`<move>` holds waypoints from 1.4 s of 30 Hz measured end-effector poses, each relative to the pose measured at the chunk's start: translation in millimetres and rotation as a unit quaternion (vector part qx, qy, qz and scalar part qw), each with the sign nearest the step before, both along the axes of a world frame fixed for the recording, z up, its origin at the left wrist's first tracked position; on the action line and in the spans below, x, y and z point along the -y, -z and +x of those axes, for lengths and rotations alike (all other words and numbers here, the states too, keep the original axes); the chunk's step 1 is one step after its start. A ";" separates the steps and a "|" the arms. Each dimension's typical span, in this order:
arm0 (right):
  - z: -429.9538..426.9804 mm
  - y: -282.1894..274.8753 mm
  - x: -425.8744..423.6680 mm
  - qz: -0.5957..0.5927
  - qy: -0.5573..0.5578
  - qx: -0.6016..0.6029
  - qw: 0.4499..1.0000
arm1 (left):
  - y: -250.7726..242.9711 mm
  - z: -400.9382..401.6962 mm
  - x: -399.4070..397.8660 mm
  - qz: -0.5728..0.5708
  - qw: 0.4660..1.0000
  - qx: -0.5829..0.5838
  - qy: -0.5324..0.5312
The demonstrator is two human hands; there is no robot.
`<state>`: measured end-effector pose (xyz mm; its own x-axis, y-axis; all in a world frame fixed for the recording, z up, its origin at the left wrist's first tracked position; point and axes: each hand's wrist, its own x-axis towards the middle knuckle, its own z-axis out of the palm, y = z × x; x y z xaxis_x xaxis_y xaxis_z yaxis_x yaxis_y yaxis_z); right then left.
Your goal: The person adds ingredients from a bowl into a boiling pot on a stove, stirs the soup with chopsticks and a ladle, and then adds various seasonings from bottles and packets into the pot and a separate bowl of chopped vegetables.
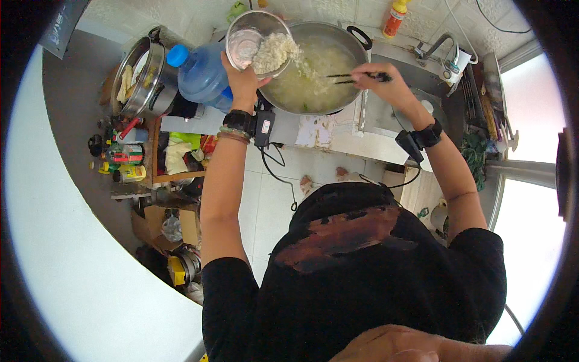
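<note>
My left hand (pixel 244 83) grips a round metal bowl (pixel 235 25), tilted over the left rim of a wide pan (pixel 289 110). Pale, lumpy, dough-like bits (pixel 273 52) lie in the bowl, and some spill over its lip towards the pan. Cloudy yellowish liquid with a few green pieces fills the pan. My right hand (pixel 380 81) holds dark chopsticks (pixel 339 78), their tips over the right part of the pan. Both wrists wear black straps with small devices.
Left of the pan stand a large blue water jug (pixel 201 74) and a metal steamer pot (pixel 156 77). A sink (pixel 380 113) with a faucet (pixel 436 45) is at the right, with a yellow-capped bottle (pixel 395 19) behind. Shelves with bottles (pixel 131 154) are at the lower left.
</note>
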<state>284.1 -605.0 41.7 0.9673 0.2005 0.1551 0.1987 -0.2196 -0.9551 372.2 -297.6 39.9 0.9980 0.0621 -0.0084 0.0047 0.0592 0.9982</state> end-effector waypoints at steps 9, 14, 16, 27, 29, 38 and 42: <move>94.8 41.3 -13.0 -0.198 0.014 -0.031 0.980 | -22.5 3.2 5.3 0.002 0.998 0.065 -0.014; 103.1 59.2 -45.5 -0.104 -0.074 -0.007 0.992 | -22.2 -25.4 7.0 0.046 0.995 0.082 -0.028; 82.6 36.3 -42.0 -0.004 -0.124 -0.148 0.981 | -12.7 -36.2 0.6 -0.016 0.994 0.101 -0.025; 47.9 -3.8 -15.8 0.011 0.092 -0.060 0.994 | -2.1 -5.8 21.2 0.040 0.996 0.032 -0.067; 29.7 -27.3 -20.6 0.040 0.105 -0.044 0.993 | -1.4 -8.0 19.4 0.071 0.993 0.059 -0.066; -6.4 -26.7 -90.3 0.214 0.088 0.100 0.968 | -3.7 -31.9 20.7 0.405 0.852 0.328 -0.052; -8.2 -9.9 -86.3 0.200 0.111 0.100 0.968 | -25.7 -29.3 32.6 0.206 0.962 0.166 -0.063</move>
